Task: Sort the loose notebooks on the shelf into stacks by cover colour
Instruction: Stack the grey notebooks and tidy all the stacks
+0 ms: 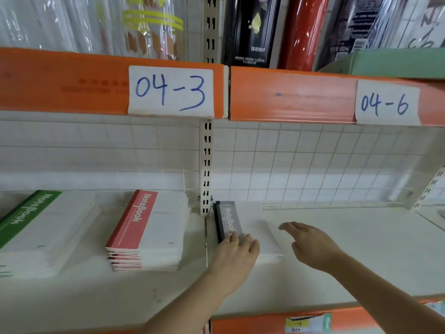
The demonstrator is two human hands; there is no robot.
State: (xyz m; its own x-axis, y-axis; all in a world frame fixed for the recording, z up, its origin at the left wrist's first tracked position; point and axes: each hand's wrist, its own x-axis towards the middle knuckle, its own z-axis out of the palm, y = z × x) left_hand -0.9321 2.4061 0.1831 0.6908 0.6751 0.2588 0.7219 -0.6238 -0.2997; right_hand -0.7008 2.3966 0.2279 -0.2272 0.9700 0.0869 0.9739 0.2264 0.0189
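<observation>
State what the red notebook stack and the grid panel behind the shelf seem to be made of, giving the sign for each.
Red notebook stack: probably paper with matt card covers; thin layered page edges show at the front. Grid panel: likely white-coated metal wire; thin straight crossing rods.

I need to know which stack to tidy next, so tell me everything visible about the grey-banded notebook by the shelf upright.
The grey-banded white notebook lies flat on the white shelf board, just right of the slotted metal upright. A black spine edges its grey strip, printed "NoteBook" in white. The rest of the paper cover is white. The left hand rests on its near left corner; the right hand hovers open beside it.
</observation>
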